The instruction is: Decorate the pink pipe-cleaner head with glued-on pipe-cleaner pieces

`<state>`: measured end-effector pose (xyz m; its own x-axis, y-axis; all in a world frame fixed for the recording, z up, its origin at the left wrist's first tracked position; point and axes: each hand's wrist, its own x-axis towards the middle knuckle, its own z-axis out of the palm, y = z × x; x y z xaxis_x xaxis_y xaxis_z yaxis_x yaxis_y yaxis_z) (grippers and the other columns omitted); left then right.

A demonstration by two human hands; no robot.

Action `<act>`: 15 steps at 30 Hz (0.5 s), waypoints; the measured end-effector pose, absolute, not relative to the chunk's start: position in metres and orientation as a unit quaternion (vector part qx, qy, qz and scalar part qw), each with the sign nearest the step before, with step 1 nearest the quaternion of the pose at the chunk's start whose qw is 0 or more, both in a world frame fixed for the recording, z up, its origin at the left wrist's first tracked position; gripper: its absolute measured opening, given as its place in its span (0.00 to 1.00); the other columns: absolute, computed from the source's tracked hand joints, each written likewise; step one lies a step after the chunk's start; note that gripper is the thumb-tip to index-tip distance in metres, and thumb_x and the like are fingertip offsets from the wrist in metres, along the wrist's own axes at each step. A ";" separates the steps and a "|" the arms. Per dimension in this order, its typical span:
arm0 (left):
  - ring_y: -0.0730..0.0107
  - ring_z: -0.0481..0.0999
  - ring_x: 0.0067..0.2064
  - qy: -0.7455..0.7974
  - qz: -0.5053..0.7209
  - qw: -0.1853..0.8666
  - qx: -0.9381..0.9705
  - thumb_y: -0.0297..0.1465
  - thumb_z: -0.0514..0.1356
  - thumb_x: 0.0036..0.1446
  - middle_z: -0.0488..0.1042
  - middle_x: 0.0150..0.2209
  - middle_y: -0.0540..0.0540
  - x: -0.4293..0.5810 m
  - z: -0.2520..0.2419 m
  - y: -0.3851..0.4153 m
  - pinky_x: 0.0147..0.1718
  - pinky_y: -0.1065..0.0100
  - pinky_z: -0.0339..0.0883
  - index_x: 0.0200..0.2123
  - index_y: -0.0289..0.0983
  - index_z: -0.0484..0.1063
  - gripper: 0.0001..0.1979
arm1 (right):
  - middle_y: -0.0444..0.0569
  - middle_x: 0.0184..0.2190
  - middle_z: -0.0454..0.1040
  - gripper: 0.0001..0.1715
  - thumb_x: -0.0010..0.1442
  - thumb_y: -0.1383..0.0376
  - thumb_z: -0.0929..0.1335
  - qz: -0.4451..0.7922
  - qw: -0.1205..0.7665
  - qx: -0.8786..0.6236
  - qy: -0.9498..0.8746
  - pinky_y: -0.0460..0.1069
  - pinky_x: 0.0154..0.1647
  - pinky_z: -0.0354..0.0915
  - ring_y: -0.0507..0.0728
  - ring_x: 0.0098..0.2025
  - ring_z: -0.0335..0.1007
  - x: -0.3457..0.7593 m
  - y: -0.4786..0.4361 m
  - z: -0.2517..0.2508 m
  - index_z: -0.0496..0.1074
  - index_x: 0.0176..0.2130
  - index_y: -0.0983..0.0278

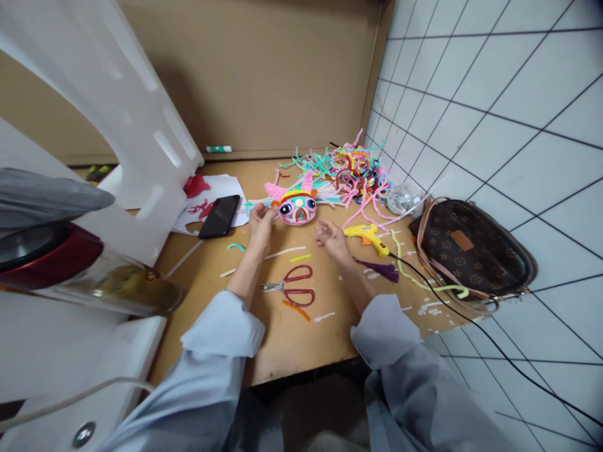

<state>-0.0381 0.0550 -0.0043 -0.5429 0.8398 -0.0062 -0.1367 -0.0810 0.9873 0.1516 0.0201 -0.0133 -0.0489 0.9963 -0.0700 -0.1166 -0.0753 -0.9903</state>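
A pink animal head made of pipe cleaners (pixel 298 212), with big eyes, pointed ears and a yellow and red band, stands at the middle of the table. At its left side, by a small orange ear, are the closed fingers of my left hand (pixel 262 223). My right hand (pixel 330 238) is apart from the head, on its near right side. Its fingers are curled and pressed together; whatever they may hold is too small to make out. Red-handled scissors (pixel 298 287) lie between my forearms. A yellow glue gun (pixel 370 237) rests right of my right hand.
Behind the head is a heap of coloured pipe cleaners (pixel 353 169). A black phone (pixel 220 216) lies on paper at left. A purple tassel (pixel 381 269), pipe-cleaner scraps and a brown bag (pixel 475 251) are at right. The glue gun's cord (pixel 452 301) runs past the bag.
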 end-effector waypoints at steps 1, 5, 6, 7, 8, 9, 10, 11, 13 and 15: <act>0.59 0.74 0.56 0.569 0.665 0.372 0.310 0.40 0.69 0.42 0.72 0.54 0.41 -0.038 -0.006 0.055 0.48 0.66 0.69 0.45 0.41 0.65 0.27 | 0.46 0.38 0.77 0.24 0.50 0.67 0.71 0.554 0.515 -0.488 -0.436 0.44 0.32 0.68 0.48 0.31 0.69 0.150 0.025 -0.015 0.77 0.48 0.61; 0.61 0.75 0.54 0.554 0.644 0.395 0.350 0.44 0.69 0.42 0.73 0.53 0.41 -0.037 -0.011 0.057 0.44 0.68 0.70 0.45 0.42 0.65 0.29 | 0.52 0.55 0.74 0.38 0.49 0.71 0.72 0.569 0.546 -0.502 -0.356 0.46 0.34 0.73 0.48 0.32 0.72 0.143 0.042 -0.018 0.70 0.59 0.57; 0.62 0.76 0.53 0.546 0.640 0.402 0.360 0.44 0.69 0.42 0.74 0.53 0.41 -0.036 -0.012 0.057 0.43 0.68 0.70 0.45 0.42 0.65 0.29 | 0.54 0.58 0.73 0.40 0.49 0.71 0.72 0.576 0.548 -0.499 -0.345 0.46 0.33 0.74 0.48 0.32 0.73 0.141 0.046 -0.019 0.69 0.61 0.56; 0.63 0.76 0.52 0.537 0.638 0.410 0.369 0.44 0.69 0.41 0.75 0.52 0.42 -0.035 -0.013 0.057 0.43 0.69 0.70 0.45 0.42 0.65 0.29 | 0.55 0.60 0.71 0.41 0.49 0.72 0.72 0.582 0.549 -0.496 -0.338 0.46 0.33 0.74 0.48 0.31 0.74 0.139 0.050 -0.020 0.68 0.61 0.56; 0.63 0.77 0.51 0.528 0.636 0.417 0.377 0.44 0.69 0.41 0.75 0.51 0.42 -0.034 -0.014 0.058 0.43 0.69 0.70 0.45 0.42 0.65 0.29 | 0.55 0.61 0.70 0.41 0.48 0.72 0.72 0.587 0.547 -0.493 -0.335 0.47 0.33 0.75 0.48 0.31 0.74 0.138 0.053 -0.020 0.68 0.61 0.56; 0.64 0.77 0.51 0.518 0.637 0.423 0.384 0.44 0.69 0.41 0.75 0.51 0.42 -0.032 -0.015 0.058 0.43 0.69 0.71 0.45 0.42 0.65 0.29 | 0.55 0.61 0.70 0.39 0.48 0.73 0.72 0.593 0.544 -0.489 -0.338 0.46 0.33 0.75 0.48 0.31 0.74 0.137 0.057 -0.020 0.69 0.59 0.57; 0.64 0.77 0.51 0.507 0.640 0.427 0.389 0.43 0.69 0.40 0.75 0.52 0.42 -0.031 -0.015 0.058 0.43 0.69 0.71 0.45 0.42 0.65 0.29 | 0.54 0.60 0.71 0.36 0.48 0.73 0.72 0.599 0.538 -0.481 -0.347 0.46 0.33 0.75 0.48 0.31 0.75 0.137 0.060 -0.020 0.70 0.57 0.57; 0.64 0.77 0.52 0.497 0.645 0.431 0.390 0.42 0.70 0.40 0.75 0.53 0.43 -0.029 -0.016 0.059 0.44 0.69 0.71 0.45 0.42 0.65 0.29 | 0.52 0.58 0.73 0.32 0.48 0.74 0.72 0.605 0.532 -0.472 -0.358 0.46 0.33 0.75 0.48 0.32 0.75 0.136 0.063 -0.020 0.72 0.53 0.58; 0.62 0.77 0.54 0.477 0.654 0.440 0.388 0.41 0.71 0.39 0.75 0.54 0.42 -0.026 -0.019 0.060 0.45 0.68 0.72 0.46 0.42 0.65 0.30 | 0.49 0.50 0.78 0.24 0.48 0.74 0.72 0.615 0.520 -0.454 -0.381 0.45 0.34 0.74 0.48 0.32 0.75 0.136 0.068 -0.018 0.74 0.46 0.60; 0.61 0.77 0.54 0.463 0.656 0.453 0.388 0.40 0.72 0.39 0.76 0.54 0.41 -0.025 -0.021 0.060 0.47 0.66 0.73 0.46 0.42 0.66 0.30 | 0.45 0.42 0.79 0.20 0.48 0.74 0.71 0.620 0.515 -0.444 -0.391 0.44 0.35 0.73 0.48 0.31 0.74 0.136 0.071 -0.016 0.74 0.42 0.61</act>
<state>-0.0248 0.0605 -0.0211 -0.2883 0.9533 0.0899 -0.2342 -0.1612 0.9587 0.1360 0.0714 -0.0159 -0.0753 0.9862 -0.1476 -0.2914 -0.1633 -0.9425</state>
